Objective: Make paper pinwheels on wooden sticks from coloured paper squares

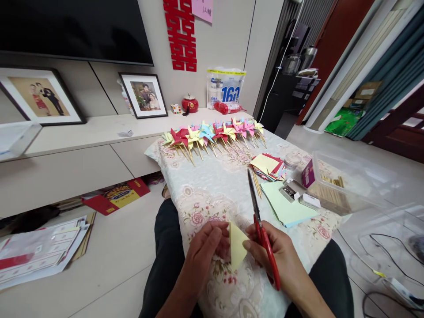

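Forearms [183, 282] angled in from 7 and 5 o'clock. Folded yellow paper [237, 248] pinched by right hand [284, 254], at its 9 o'clock; red-handled scissors [265, 244] also held there, tips toward 11. Left hand [204, 246] half-curled beside paper; grip can't be told.

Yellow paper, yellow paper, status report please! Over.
Right hand pinching folded yellow paper, holding red-handled scissors too. Left hand at paper's left edge. Nothing seen blocking it.

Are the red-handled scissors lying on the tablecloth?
No, the right hand holds the scissors while also gripping the folded yellow paper.
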Motion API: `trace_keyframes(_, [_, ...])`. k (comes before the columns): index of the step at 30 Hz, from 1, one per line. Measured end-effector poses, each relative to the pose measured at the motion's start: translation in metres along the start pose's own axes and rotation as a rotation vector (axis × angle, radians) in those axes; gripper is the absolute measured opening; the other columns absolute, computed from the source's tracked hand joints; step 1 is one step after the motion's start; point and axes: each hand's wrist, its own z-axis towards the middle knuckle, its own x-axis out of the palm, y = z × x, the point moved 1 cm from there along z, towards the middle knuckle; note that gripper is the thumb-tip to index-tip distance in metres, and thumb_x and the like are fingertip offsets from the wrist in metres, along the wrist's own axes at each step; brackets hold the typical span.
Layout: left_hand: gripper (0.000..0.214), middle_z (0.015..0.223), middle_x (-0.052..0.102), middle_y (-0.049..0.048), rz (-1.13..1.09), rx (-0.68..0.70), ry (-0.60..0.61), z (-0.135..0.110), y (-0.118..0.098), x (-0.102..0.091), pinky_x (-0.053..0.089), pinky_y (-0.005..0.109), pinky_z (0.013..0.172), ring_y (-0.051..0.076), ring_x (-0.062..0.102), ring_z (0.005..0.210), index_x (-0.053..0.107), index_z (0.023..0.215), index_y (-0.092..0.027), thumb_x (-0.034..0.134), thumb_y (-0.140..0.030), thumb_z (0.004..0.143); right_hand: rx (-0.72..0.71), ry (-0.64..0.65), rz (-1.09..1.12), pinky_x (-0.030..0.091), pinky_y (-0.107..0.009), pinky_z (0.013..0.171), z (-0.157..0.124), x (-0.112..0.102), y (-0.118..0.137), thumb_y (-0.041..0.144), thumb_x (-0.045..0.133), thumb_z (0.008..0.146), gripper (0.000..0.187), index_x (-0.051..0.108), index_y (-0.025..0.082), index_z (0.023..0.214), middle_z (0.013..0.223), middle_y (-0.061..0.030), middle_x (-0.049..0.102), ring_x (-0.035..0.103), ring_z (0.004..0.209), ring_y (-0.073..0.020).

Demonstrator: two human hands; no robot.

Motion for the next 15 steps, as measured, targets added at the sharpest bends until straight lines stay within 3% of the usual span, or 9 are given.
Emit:
trace_keyframes(4, [0.024, 0.076, 0.069, 0.0030, -0.026, -0.124, 0.155, -0.001, -0.001, 0.003, 0.046, 0.025, 0.063, 0.014, 0.059, 0.066, 0.070, 0.085, -0.016, 0.084, -0.028, 0.068, -0.049, 0.059, -0.112, 0.036, -0.021, 0.049, 0.000, 0.002, 0.004, 0.038, 0.074, 0.079, 0.023, 0.061, 0.019, 0.080, 0.066, 0.0048, 0.051, 0.041, 0.055, -0.0098])
trace_keyframes(6, [0.023, 0.077, 0.071, 0.0042, -0.035, -0.168, 0.172, -0.001, -0.003, 0.004, 0.048, 0.026, 0.065, 0.015, 0.062, 0.069, 0.071, 0.081, -0.016, 0.085, -0.026, 0.067, -0.045, 0.081, -0.117, 0.038, -0.021, 0.050, -0.001, 0.002, 0.004, 0.040, 0.075, 0.079, 0.025, 0.062, 0.019, 0.082, 0.067, 0.0043, 0.052, 0.042, 0.056, -0.0103])
trace_keyframes(11, [0.026, 0.071, 0.070, 0.0017, -0.255, -0.191, 0.002, 0.007, -0.008, -0.005, 0.047, 0.020, 0.057, 0.010, 0.058, 0.060, 0.073, 0.078, -0.014, 0.090, -0.023, 0.061, 0.007, 0.052, 0.011, 0.041, -0.022, 0.048, -0.010, -0.007, 0.000, 0.059, 0.073, 0.075, 0.046, 0.065, 0.018, 0.093, 0.068, 0.0025, 0.052, 0.042, 0.053, -0.0103])
trace_keyframes(15, [0.033, 0.075, 0.071, 0.0006, -0.479, -0.235, -0.091, 0.013, -0.007, -0.016, 0.049, 0.019, 0.057, 0.009, 0.060, 0.062, 0.074, 0.083, -0.013, 0.092, -0.018, 0.057, 0.056, 0.221, 0.092, 0.044, -0.026, 0.051, -0.030, -0.021, -0.005, 0.073, 0.065, 0.073, 0.060, 0.069, 0.020, 0.099, 0.060, 0.0022, 0.047, 0.042, 0.051, -0.0124])
